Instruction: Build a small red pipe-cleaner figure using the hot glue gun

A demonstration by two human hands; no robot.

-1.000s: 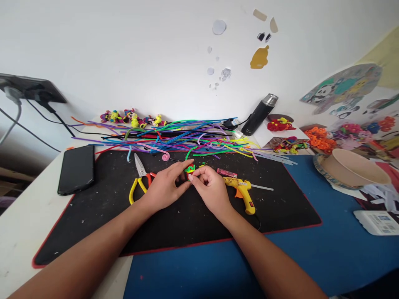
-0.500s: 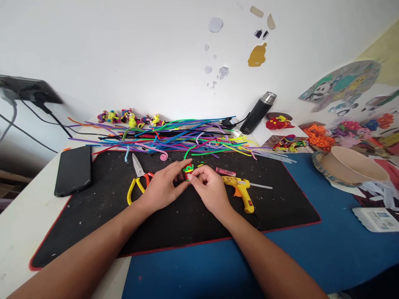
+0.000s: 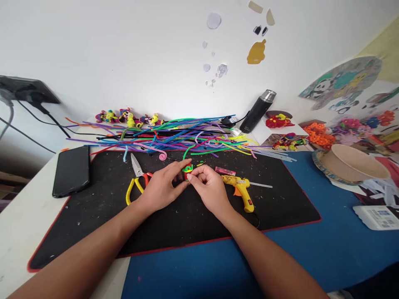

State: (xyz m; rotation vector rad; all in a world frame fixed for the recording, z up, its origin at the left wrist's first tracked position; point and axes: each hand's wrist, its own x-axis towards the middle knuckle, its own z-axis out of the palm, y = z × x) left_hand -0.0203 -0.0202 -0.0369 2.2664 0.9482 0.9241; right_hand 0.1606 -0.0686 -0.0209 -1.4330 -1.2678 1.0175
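Fingers of the left hand (image 3: pixel 162 187) curl round the small red-and-green piece (image 3: pixel 187 168) over the black mat (image 3: pixel 187 222), apparently steadying it while the right hand (image 3: pixel 210 189) pinches its near edge between thumb and forefinger, the glue gun (image 3: pixel 244 191) within reach.

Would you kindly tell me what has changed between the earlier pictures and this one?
Very little: the whole view has drifted slightly, so most things sit a touch further left in the picture. Nothing was visibly taken hold of or let go. The left hand and right hand still hold the small red-and-green piece; the scissors, glue gun and phone stayed put.
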